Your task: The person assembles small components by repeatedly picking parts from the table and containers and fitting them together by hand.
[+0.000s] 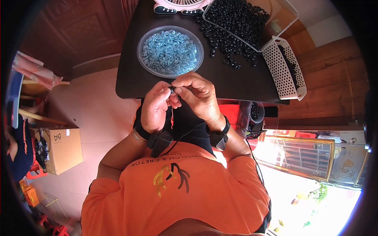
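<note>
In front of the table's near edge, my two hands meet over a small black ring-like piece [172,90]. My left hand [154,105] pinches it between thumb and fingers. The thumb and forefinger of my right hand [200,97] close on the same spot from the right; whether they grip the black piece or a tiny clear part there is too small to tell. Just beyond my hands stands a round clear tub [140,65] full of small transparent bluish pieces [169,52]. A heap of small black pieces [236,23] lies spread at the far right.
A clear plastic box [271,46] lies tipped among the black pieces. A white perforated basket [278,74] holding black pieces stands at the dark table's [244,84] right edge. Below it is a small clear container [256,114]. A pink fan [181,4] sits at the far edge.
</note>
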{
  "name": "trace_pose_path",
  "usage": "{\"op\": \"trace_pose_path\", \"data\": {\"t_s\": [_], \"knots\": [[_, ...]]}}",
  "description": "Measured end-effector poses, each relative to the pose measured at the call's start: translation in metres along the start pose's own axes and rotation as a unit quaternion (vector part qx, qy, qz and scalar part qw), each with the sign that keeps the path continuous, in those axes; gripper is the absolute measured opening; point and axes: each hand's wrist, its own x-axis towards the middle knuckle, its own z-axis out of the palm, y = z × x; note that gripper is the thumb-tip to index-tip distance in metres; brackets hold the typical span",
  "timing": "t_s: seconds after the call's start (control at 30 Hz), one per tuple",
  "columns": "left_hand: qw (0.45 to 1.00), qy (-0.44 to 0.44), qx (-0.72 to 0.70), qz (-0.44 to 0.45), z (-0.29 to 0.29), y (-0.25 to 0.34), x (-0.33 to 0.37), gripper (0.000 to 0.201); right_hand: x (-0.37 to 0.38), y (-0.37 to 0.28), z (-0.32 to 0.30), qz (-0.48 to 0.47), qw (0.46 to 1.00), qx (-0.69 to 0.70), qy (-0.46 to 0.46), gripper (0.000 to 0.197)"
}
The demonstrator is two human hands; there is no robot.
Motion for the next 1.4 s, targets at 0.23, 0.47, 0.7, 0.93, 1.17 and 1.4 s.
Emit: {"op": "trace_pose_path", "data": {"t_s": [0.23,0.47,0.7,0.93,1.17,1.4], "knots": [[1.0,0.011,0.025,0.013,0.001,0.0,-0.001,0.019,0.002,-0.009,-0.002,-0.034,0.995,-0.086,-0.024,0.012],[0.999,0.017,0.019,0.021,0.009,0.002,-0.002,0.018,-0.008,-0.003,0.004,0.107,0.983,0.147,0.015,0.017],[0.998,0.014,-0.062,0.023,0.012,-0.004,0.001,0.016,-0.012,-0.001,0.014,-0.017,0.993,-0.077,0.086,0.032],[0.998,-0.01,-0.058,-0.014,0.015,-0.002,-0.003,0.028,-0.01,-0.002,0.005,-0.023,0.991,-0.113,0.061,0.031],[0.998,-0.048,-0.031,-0.002,0.013,-0.007,0.0,0.033,-0.012,0.001,0.005,-0.088,0.976,-0.187,0.068,0.028],[0.997,0.012,-0.073,-0.029,0.025,-0.007,0.003,0.025,-0.016,0.001,0.008,-0.077,0.975,-0.185,0.091,0.022]]}}
